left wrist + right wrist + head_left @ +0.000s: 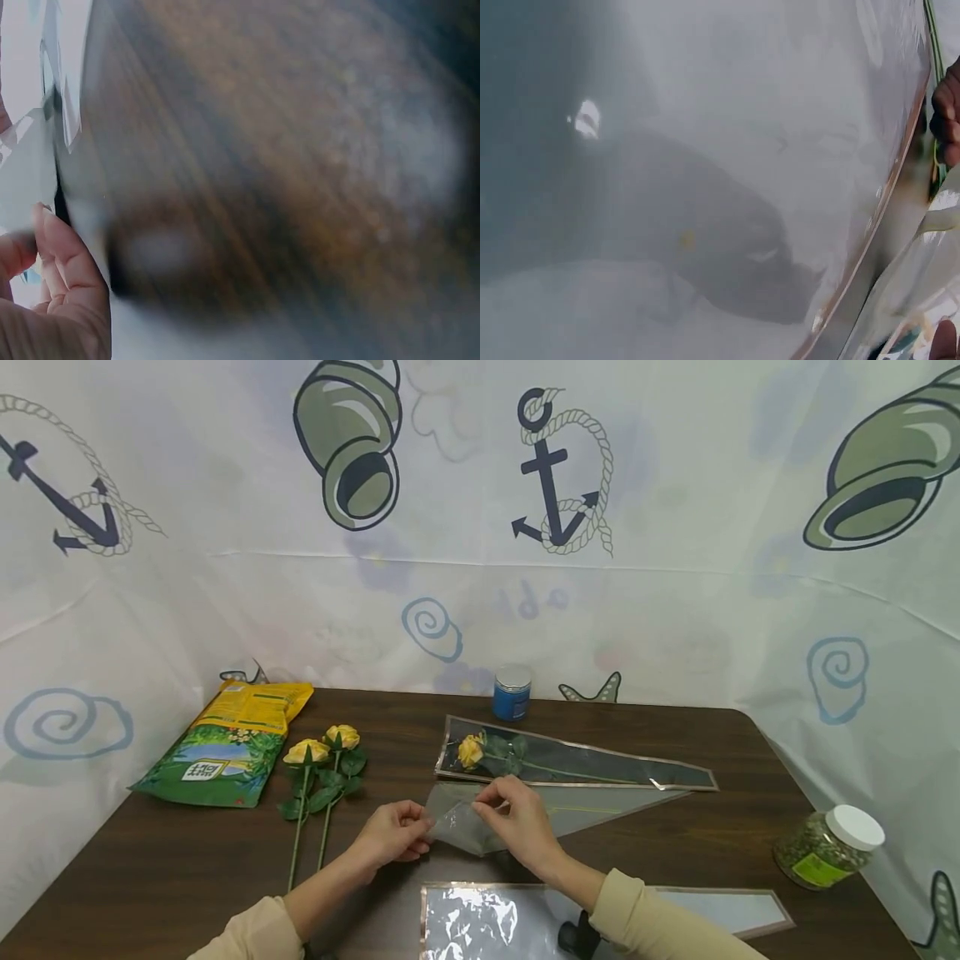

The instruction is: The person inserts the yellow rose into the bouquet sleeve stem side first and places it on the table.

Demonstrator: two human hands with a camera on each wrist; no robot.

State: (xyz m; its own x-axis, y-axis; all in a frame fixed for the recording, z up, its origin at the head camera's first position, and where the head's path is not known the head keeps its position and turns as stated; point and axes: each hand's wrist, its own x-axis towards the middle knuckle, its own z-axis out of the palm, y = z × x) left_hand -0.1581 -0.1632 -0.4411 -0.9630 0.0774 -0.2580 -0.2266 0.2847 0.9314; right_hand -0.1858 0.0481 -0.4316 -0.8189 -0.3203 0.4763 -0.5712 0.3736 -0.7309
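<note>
- The left hand (pixel 393 835) pinches the left edge of a clear plastic flower sleeve (pixel 461 828) just below the middle of the head view, fingers curled onto the film.
- The right hand (pixel 517 822) pinches the same sleeve's upper edge from the right, thumb and fingers closed on it; the sleeve's wide mouth is lifted between both hands, while its narrow tail trails right along the desk (pixel 150 868).
- Just above the hands lies a second sleeve with a yellow rose inside (pixel 471 750).
- Left of the hands, two loose yellow roses (pixel 324 752) lie side by side, stems pointing toward the bottom edge.
- At the bottom centre, another empty sleeve (pixel 480 920) lies flat.
- Farther out: a green and yellow bag (pixel 225 747) at left, a blue jar (pixel 512 692) at the desk's far edge, and a white-lidded jar (pixel 828 847) at right.
</note>
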